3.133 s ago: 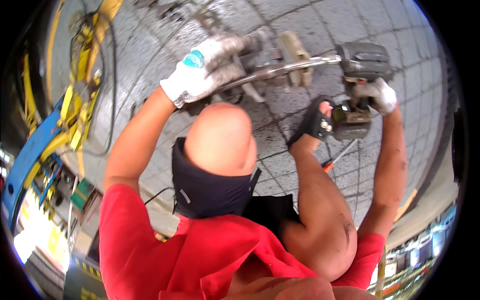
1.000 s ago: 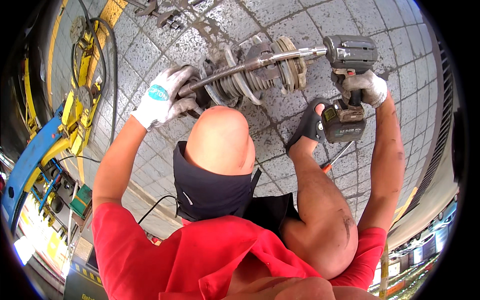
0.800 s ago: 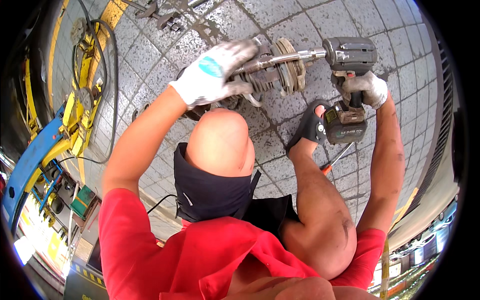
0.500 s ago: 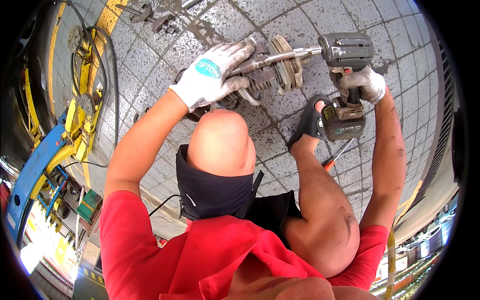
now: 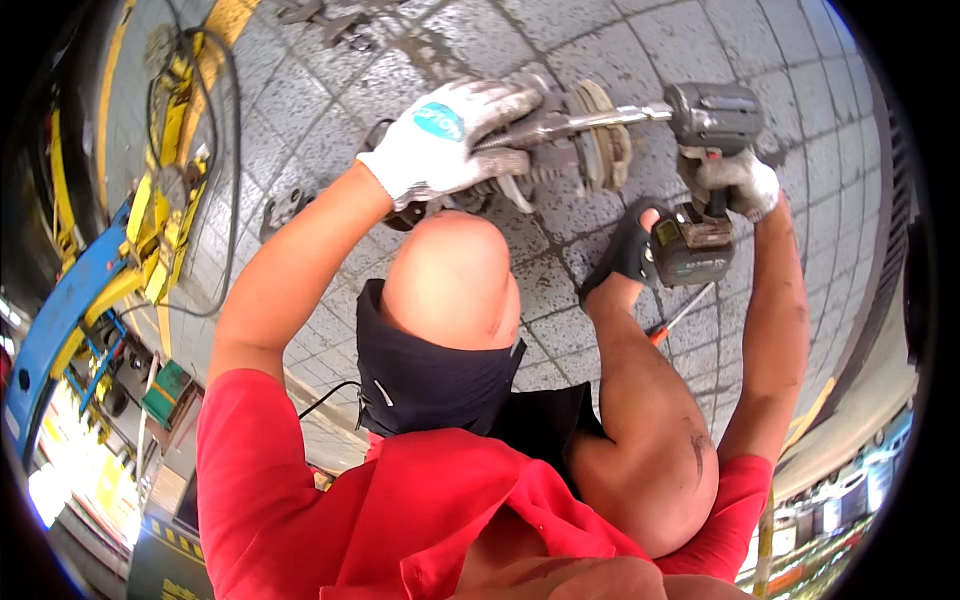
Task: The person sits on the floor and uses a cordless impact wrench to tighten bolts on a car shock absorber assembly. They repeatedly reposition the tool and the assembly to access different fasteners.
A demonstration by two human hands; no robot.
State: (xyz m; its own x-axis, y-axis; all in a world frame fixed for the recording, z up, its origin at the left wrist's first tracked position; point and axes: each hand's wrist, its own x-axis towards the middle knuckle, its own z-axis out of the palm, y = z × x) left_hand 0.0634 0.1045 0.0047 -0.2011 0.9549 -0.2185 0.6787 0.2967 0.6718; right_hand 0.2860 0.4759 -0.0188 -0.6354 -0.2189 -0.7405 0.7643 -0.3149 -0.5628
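A: Progress of the work?

B: Part-way, by judgement. Done: 1 cordless impact driver, coupled through 1 shiny socket to 1 rod. Outstanding: driver not yet off the rod; coil and pale end plate sit together; amount of turning left, not legible.

A: Location of the main piece?

B: 1 spring assembly, over grey floor tiles, beyond the raised knee, between the 2 hands; rod lengthwise along it; left portion covered by glove.

A: Left hand?

B: White glove, turquoise patch. Forearm angled up and inward, back of hand uppermost. Fingers curved over the far side of the rod, thumb on the near side; tightness of hold cannot be told, underside hidden.

A: Right hand?

B: Gloved, soiled. Forearm near upright, elbow out. Fingers wrapped round the driver's handle; trigger state unclear.

A: Nearby?

B: 1 screwdriver, orange handle, beside the black sandal.
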